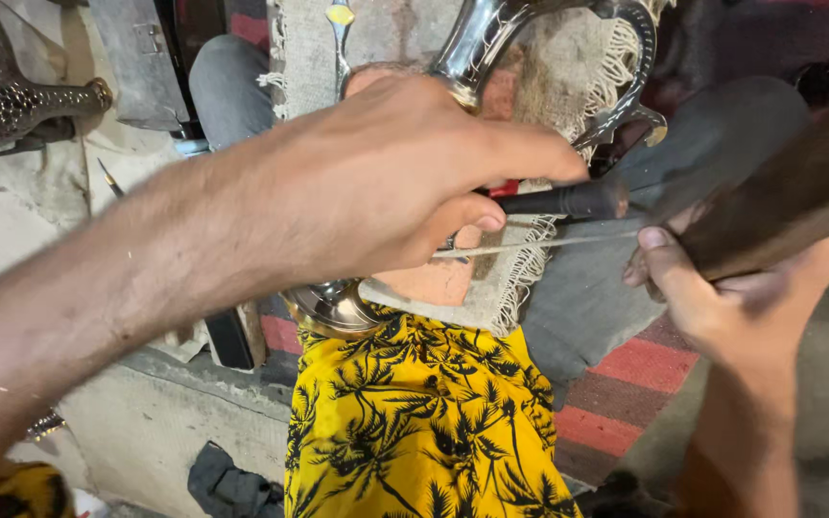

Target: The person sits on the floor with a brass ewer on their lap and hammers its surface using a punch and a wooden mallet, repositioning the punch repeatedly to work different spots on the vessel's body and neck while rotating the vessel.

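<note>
Two hands worked a shiny silver metal vessel lying on a fringed cloth over the lap: left hand gripped a black-handled chisel, right hand clutched a brown wooden mallet; a strike seemingly needed steady aim.

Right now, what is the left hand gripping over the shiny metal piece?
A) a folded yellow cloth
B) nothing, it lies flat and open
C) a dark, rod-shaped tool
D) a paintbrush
C: the left hand is closed round a dark rod-shaped tool whose end sticks out past the thumb, above the fringed cloth and the shiny metal piece.
</note>
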